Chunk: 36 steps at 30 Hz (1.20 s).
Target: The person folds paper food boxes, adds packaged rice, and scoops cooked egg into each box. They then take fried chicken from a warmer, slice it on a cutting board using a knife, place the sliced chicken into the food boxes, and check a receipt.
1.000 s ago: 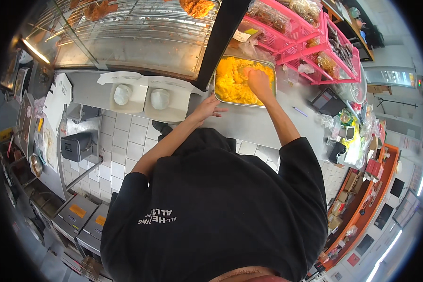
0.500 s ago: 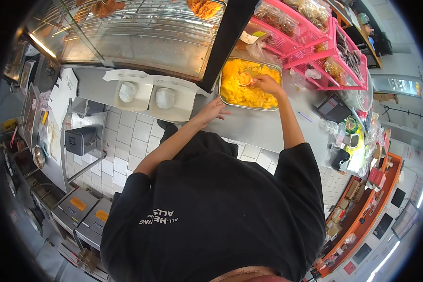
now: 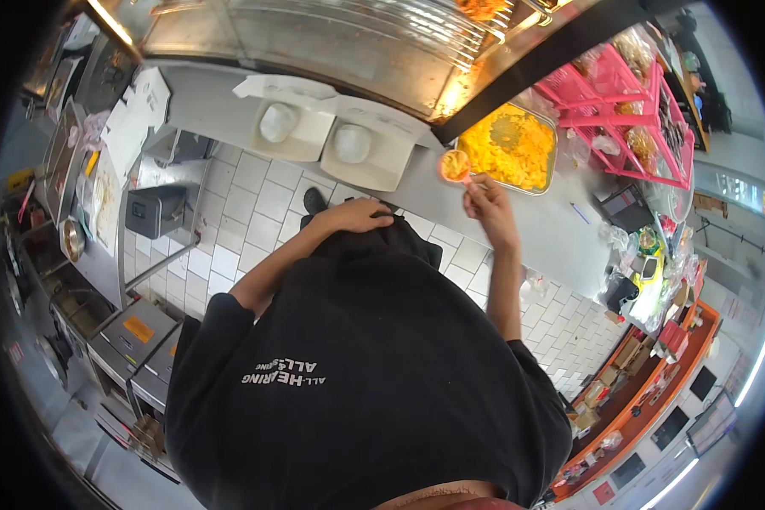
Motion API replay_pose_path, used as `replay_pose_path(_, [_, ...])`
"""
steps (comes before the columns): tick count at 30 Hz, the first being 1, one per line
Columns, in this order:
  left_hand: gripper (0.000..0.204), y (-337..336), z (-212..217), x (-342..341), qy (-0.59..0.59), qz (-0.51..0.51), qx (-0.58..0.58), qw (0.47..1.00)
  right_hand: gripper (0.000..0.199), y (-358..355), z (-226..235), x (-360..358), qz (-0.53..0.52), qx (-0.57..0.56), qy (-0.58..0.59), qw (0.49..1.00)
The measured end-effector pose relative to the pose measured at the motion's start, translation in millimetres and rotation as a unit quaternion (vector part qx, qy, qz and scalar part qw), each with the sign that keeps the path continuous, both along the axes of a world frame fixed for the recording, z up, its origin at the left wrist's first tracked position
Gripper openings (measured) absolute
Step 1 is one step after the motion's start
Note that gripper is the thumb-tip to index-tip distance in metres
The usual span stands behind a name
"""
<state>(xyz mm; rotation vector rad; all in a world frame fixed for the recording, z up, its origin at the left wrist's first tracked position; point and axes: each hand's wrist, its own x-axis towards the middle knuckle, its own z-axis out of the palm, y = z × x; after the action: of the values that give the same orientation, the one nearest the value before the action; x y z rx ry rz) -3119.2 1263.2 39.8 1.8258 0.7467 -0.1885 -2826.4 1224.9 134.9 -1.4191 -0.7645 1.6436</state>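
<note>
My right hand (image 3: 489, 204) is closed around the handle of a small orange-pink scoop (image 3: 444, 170). Chunky yellow food (image 3: 457, 162) fills its bowl. The scoop is over the steel counter, between a metal tray (image 3: 554, 161) heaped with more yellow food (image 3: 506, 140) and the nearer of two open paper boxes (image 3: 387, 177). In that box sits a round white bundle (image 3: 352, 144); the other box (image 3: 302, 146) holds a similar bundle (image 3: 278, 123). My left hand (image 3: 361, 216) lies with fingers stretched out against the front of my black clothing, holding nothing visible.
A glass-fronted display cabinet (image 3: 314, 42) with wire racks rises behind the boxes. Pink baskets (image 3: 612, 102) with bagged goods stand right of the tray. A pen (image 3: 580, 212) and a dark box (image 3: 625, 208) lie farther right. White floor tiles (image 3: 251, 170) show below the counter.
My right hand has lifted the scoop out of the tray and brought it left, toward the boxes. My left hand has drawn back from the tray's edge to my body. The view has shifted.
</note>
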Motion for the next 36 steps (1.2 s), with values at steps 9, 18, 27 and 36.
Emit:
replay_pose_path(9, [0.025,13.8,-27.8,-29.8,-0.066,0.131,0.071,0.987,0.016,17.8,-68.0,-109.5,0.257,0.285,-0.584,0.715])
replay_pose_path(18, [0.031,18.1,-10.3,-15.9,-0.048,0.024,-0.005,0.999,0.008,28.5,-70.7,-75.4,0.113,0.140,-0.278,0.943])
replay_pose_path(27, [0.062,3.6,6.2,100.9,-0.118,0.073,-0.068,0.988,0.014,-12.8,-55.8,61.0,-0.241,0.077,0.036,0.967])
replay_pose_path(36, [0.086,27.7,-12.0,183.3,-0.114,0.266,-0.174,0.941,0.020,66.4,-78.2,148.8,0.081,0.121,-0.725,0.674])
